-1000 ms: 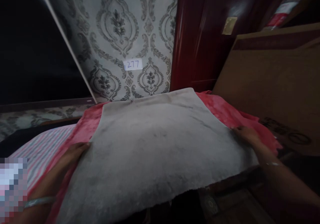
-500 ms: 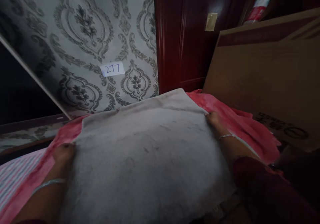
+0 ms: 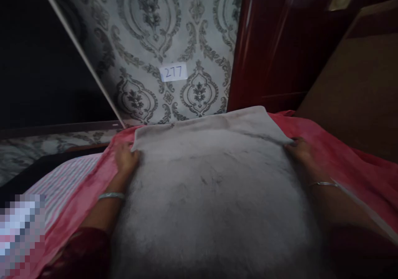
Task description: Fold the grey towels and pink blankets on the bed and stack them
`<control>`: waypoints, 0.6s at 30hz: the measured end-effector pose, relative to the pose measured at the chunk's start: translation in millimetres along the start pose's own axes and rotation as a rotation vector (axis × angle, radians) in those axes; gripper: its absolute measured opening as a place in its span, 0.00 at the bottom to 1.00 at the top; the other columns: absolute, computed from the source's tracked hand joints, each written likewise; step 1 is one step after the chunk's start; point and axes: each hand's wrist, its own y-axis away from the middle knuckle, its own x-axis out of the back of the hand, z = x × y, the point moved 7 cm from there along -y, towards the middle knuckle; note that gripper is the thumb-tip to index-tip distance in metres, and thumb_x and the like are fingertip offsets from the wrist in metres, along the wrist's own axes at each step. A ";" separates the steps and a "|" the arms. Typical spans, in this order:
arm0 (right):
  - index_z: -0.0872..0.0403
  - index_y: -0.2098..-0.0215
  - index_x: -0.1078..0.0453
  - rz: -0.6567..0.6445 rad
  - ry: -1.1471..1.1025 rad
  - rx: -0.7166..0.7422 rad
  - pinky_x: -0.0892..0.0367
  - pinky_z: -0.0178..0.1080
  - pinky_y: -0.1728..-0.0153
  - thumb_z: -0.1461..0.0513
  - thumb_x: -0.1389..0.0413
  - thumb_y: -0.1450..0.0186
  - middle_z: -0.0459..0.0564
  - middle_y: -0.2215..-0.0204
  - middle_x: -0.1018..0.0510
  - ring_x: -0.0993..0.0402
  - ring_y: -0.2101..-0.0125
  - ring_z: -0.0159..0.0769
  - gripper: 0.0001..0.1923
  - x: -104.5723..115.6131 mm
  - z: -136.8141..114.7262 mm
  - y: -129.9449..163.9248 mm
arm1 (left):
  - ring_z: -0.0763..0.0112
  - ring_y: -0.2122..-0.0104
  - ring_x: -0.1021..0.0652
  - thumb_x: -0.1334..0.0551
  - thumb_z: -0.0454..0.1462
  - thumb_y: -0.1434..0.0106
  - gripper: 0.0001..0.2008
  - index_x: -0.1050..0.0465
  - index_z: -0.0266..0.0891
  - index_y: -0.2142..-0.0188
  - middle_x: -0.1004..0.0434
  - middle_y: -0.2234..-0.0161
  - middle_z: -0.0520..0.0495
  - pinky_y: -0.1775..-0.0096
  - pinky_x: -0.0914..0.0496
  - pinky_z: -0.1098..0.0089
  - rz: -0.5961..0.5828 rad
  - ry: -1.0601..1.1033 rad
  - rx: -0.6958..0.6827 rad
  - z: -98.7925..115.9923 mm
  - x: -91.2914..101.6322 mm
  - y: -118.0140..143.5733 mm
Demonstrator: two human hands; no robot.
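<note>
Now grey towel (image 3: 211, 179) spans between left hand (image 3: 126, 158) and right hand (image 3: 300, 150)

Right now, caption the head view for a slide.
Both hands, left hand and right hand, rest at the far corners of a grey towel lying over a pink cloth.

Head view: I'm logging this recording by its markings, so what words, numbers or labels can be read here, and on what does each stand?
"277": handwritten on a small white label stuck to the patterned wallpaper.
The pixelated patch at the lower left cannot be read.
The grey towel, the pink cloth and the striped sheet show no writing.
</note>
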 end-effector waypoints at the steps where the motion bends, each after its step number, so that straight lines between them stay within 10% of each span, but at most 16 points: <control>1: 0.61 0.34 0.37 -0.011 0.002 -0.014 0.36 0.41 0.58 0.59 0.44 0.33 0.68 0.44 0.27 0.28 0.47 0.51 0.30 -3.3 -4.3 2.3 | 0.51 0.43 0.30 0.41 0.37 0.41 0.17 0.28 0.35 0.52 0.25 0.48 0.35 0.41 0.36 0.56 -0.047 0.009 -0.146 17.6 -10.5 3.8; 7: 0.54 0.31 0.40 0.100 -0.070 -0.046 0.34 0.49 0.54 0.55 0.50 0.31 0.68 0.45 0.26 0.29 0.46 0.57 0.31 -15.6 -4.0 17.2 | 0.58 0.52 0.23 0.37 0.44 0.40 0.14 0.24 0.39 0.58 0.20 0.55 0.41 0.45 0.32 0.57 -0.315 0.283 -0.530 61.2 -70.1 38.2; 13: 0.52 0.34 0.35 0.148 -0.369 0.004 0.30 0.48 0.58 0.54 0.48 0.35 0.64 0.47 0.25 0.25 0.53 0.51 0.32 -6.6 16.5 -3.7 | 0.59 0.44 0.26 0.37 0.50 0.38 0.19 0.25 0.39 0.55 0.24 0.45 0.39 0.39 0.35 0.56 -0.462 0.419 -0.554 39.6 -76.8 48.1; 18: 0.50 0.32 0.40 0.082 -0.622 0.124 0.30 0.56 0.53 0.48 0.51 0.36 0.65 0.36 0.34 0.33 0.40 0.55 0.36 -0.5 34.0 -19.6 | 0.57 0.39 0.30 0.35 0.52 0.39 0.23 0.25 0.40 0.52 0.31 0.39 0.38 0.36 0.39 0.54 -0.603 0.450 -0.553 34.0 -77.0 48.1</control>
